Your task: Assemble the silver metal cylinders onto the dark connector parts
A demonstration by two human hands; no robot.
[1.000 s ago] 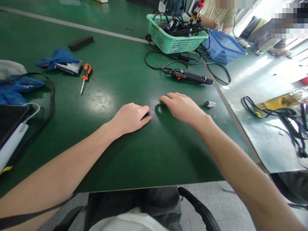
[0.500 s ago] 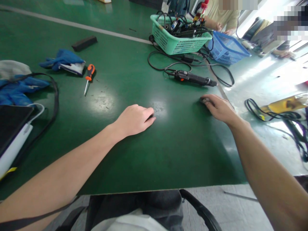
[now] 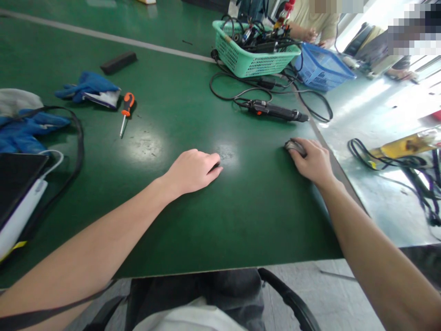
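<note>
The mat (image 3: 241,220) ends in a straight near edge just above the person's lap. On the right it stops at a seam, beyond which a shiny grey bench (image 3: 379,115) runs on. The right hand (image 3: 312,162) lies right at that seam, palm down. Its fingers are curled over a small grey piece (image 3: 293,146), which rests on the mat and peeks out past the fingertips. The left hand (image 3: 193,171) sits well apart from it, mid-mat, loosely curled with knuckles up. Something dark shows under its fingertips, and whether it grips anything cannot be told. A wide stretch of green, worn to a sheen, lies between the hands and the near edge. Farther off, a corded driver (image 3: 275,111) lies near the right hand, and a green basket (image 3: 251,57) full of cables stands beside a blue basket (image 3: 320,69). To the left are a screwdriver (image 3: 124,110) and gloves (image 3: 87,87). Another person's hands work behind the baskets, cut off at the top edge.
</note>
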